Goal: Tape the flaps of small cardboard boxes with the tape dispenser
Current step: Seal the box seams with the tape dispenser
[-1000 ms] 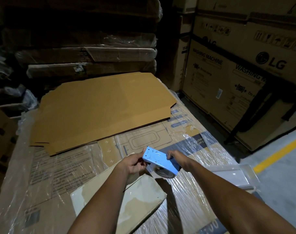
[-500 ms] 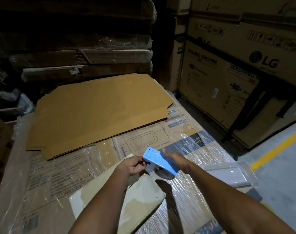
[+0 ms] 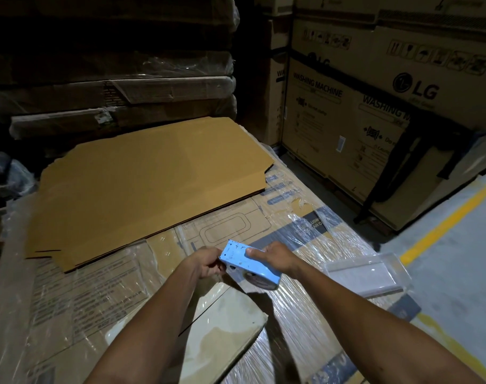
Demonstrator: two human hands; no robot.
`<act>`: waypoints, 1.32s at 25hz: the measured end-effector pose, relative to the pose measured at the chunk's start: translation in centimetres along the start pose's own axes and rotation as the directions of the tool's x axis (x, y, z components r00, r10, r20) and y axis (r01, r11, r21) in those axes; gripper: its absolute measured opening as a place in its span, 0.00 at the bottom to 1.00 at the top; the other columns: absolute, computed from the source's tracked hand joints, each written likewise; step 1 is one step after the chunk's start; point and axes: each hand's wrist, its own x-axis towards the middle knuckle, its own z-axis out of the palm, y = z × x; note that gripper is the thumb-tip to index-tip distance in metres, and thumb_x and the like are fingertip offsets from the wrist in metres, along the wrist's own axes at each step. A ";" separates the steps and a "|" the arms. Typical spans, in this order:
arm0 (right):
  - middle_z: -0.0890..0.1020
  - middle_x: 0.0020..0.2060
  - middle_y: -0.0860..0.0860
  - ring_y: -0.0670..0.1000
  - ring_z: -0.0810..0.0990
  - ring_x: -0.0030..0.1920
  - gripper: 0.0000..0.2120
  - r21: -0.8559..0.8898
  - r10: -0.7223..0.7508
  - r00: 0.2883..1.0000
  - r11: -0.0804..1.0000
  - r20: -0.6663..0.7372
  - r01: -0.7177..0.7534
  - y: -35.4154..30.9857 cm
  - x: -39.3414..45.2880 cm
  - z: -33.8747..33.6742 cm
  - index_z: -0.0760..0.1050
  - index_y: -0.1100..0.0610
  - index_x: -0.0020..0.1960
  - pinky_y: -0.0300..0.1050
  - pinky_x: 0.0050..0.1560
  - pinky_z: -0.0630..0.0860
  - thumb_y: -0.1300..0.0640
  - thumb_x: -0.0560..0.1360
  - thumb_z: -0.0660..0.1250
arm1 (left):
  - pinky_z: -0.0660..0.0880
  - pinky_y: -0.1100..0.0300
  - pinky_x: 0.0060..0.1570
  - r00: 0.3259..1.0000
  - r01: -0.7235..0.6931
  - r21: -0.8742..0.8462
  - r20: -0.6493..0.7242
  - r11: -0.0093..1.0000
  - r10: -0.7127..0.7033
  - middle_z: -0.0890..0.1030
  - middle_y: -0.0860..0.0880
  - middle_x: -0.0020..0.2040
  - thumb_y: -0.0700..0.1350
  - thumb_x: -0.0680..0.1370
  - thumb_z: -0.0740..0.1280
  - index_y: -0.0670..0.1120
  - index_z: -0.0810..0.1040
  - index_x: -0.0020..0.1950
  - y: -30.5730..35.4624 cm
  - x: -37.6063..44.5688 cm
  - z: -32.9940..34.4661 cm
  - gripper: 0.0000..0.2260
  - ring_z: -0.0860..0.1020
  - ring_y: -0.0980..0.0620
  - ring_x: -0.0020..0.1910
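I hold a light blue tape dispenser (image 3: 248, 266) in both hands above a plastic-wrapped stack of cartons. My left hand (image 3: 207, 263) pinches its near-left end, fingers curled under it. My right hand (image 3: 275, 256) grips its upper right side, thumb lying along the top. A roll of tape shows at the dispenser's lower right. A stack of flattened brown cardboard boxes (image 3: 150, 178) lies beyond my hands at the far left. A pale flat cardboard sheet (image 3: 230, 317) lies under my forearms.
The wrapped carton stack (image 3: 81, 300) serves as the work surface. A clear plastic tray (image 3: 372, 273) lies at its right edge. Tall washing-machine cartons (image 3: 375, 106) stand at the right, wrapped bundles (image 3: 120, 90) at the back. Grey floor with a yellow line (image 3: 447, 217) runs on the right.
The dispenser has stayed between my hands and risen slightly. My right thumb now lies along its top. The view has shifted a little.
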 end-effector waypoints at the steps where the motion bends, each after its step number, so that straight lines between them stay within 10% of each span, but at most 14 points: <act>1: 0.84 0.39 0.58 0.51 0.79 0.32 0.27 -0.008 -0.003 1.000 1.000 -0.012 0.003 -0.4 0.1 0.0 0.80 0.63 0.43 0.43 0.35 0.71 0.36 0.70 0.70 | 0.75 0.63 0.23 0.999 -0.035 0.041 -0.019 0.999 0.036 0.83 0.40 0.34 0.34 0.82 0.58 0.34 0.77 0.49 0.6 0.0 0.1 0.10 0.81 0.50 0.29; 8: 0.84 0.38 0.57 0.52 0.80 0.35 0.27 0.065 0.077 0.996 0.995 -0.037 -0.075 2.8 -1.7 -1.1 0.81 0.62 0.43 0.45 0.37 0.74 0.36 0.71 0.68 | 0.68 0.62 0.21 0.937 -0.150 0.546 -0.187 0.824 0.294 0.81 0.40 0.36 0.34 0.78 0.67 0.35 0.81 0.45 4.4 2.3 -4.8 0.04 0.73 0.53 0.25; 17: 0.83 0.44 0.56 0.51 0.80 0.37 0.28 0.111 0.276 0.961 0.956 -0.033 -0.271 5.4 -1.4 3.5 0.79 0.62 0.51 0.42 0.36 0.73 0.36 0.71 0.68 | 0.71 0.66 0.23 0.892 0.070 0.954 -0.191 0.293 0.410 0.79 0.47 0.33 0.43 0.74 0.73 0.41 0.82 0.43 4.6 3.9 -3.8 0.06 0.77 0.53 0.28; 20: 0.82 0.47 0.56 0.51 0.80 0.39 0.28 0.124 0.320 0.947 0.941 -0.027 -0.314 5.1 -0.5 3.6 0.77 0.61 0.54 0.41 0.35 0.73 0.36 0.70 0.69 | 0.78 0.63 0.43 0.859 0.013 0.965 -0.146 0.264 0.491 0.83 0.48 0.45 0.49 0.75 0.72 0.42 0.84 0.51 4.3 3.4 -3.2 0.11 0.82 0.52 0.46; 33: 0.84 0.48 0.57 0.52 0.80 0.38 0.26 0.149 0.359 0.933 0.922 0.017 -0.357 5.4 0.8 3.1 0.78 0.61 0.54 0.42 0.38 0.74 0.39 0.70 0.70 | 0.73 0.71 0.35 0.831 -0.132 0.902 -0.126 0.412 0.541 0.84 0.46 0.41 0.40 0.73 0.75 0.40 0.84 0.42 3.0 4.5 -3.5 0.03 0.80 0.55 0.38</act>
